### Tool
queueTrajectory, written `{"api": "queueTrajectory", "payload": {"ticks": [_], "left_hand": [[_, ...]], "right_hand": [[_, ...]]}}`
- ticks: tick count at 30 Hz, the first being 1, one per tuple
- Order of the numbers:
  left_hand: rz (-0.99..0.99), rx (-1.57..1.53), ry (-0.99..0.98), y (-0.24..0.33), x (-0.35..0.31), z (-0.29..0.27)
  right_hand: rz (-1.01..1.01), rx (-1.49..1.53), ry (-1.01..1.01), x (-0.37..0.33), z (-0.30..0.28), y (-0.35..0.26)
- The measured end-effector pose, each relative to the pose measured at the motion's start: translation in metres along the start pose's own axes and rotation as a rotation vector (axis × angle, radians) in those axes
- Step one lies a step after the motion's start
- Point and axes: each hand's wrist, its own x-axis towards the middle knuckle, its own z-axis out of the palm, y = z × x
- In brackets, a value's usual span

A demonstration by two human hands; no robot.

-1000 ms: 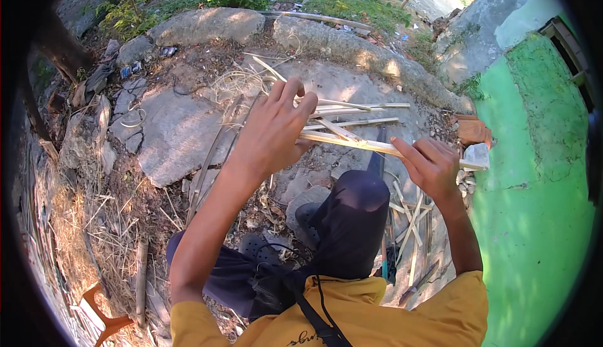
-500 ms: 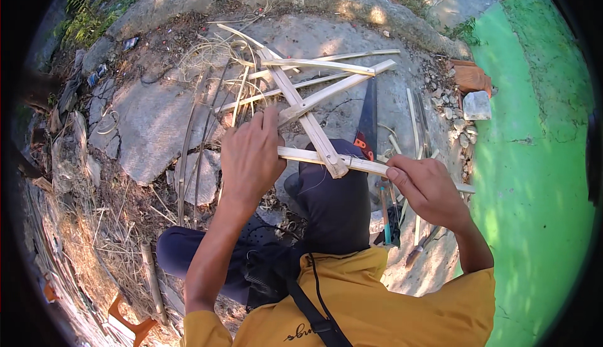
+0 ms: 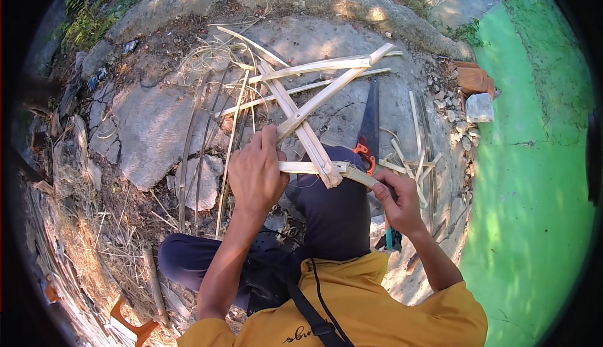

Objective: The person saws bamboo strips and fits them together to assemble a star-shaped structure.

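A star-like frame of pale split bamboo strips (image 3: 309, 138) is held above my raised knee. My left hand (image 3: 254, 172) is closed on its left corner, with fingers wrapped round the strip ends. The lowest crosspiece (image 3: 298, 167) runs from that hand to the right, past the lower end of a slanting strip. Just beyond this crossing it bends down at a frayed spot (image 3: 343, 167). My right hand (image 3: 401, 204) grips the bent part (image 3: 362, 177), thumb on top. What lies inside both fists is hidden.
A handsaw (image 3: 370, 118) with an orange handle lies right of my knee. Loose strips (image 3: 416, 121) and a teal-handled tool (image 3: 389, 239) are farther right. A tangle of thin shavings (image 3: 210, 58) lies far left. A white block (image 3: 479, 108) stands beside the green floor (image 3: 527, 190).
My right hand has moved left and down toward my body. The crosspiece, nearly straight before, now bends sharply at the frayed spot. The frame has tilted slightly; my left hand keeps its grip.
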Motion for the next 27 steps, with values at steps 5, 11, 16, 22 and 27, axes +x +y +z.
{"api": "queueTrajectory", "payload": {"ticks": [5, 11, 16, 22, 27], "left_hand": [[-0.004, -0.050, -0.021, 0.001, 0.000, 0.010], [0.034, -0.156, 0.006, -0.005, 0.002, 0.026], [0.068, -0.124, -0.001, -0.012, 0.006, 0.025], [0.026, -0.061, 0.034, -0.007, 0.014, 0.006], [-0.018, -0.070, 0.089, 0.000, 0.038, -0.015]], "right_hand": [[-0.066, 0.090, 0.118, -0.003, 0.021, 0.019], [-0.117, 0.107, 0.225, 0.002, 0.044, 0.025], [-0.131, 0.062, 0.174, 0.009, 0.032, 0.018], [-0.062, 0.175, 0.195, 0.013, 0.033, 0.009], [-0.153, 0.348, 0.273, 0.040, 0.038, -0.006]]}}
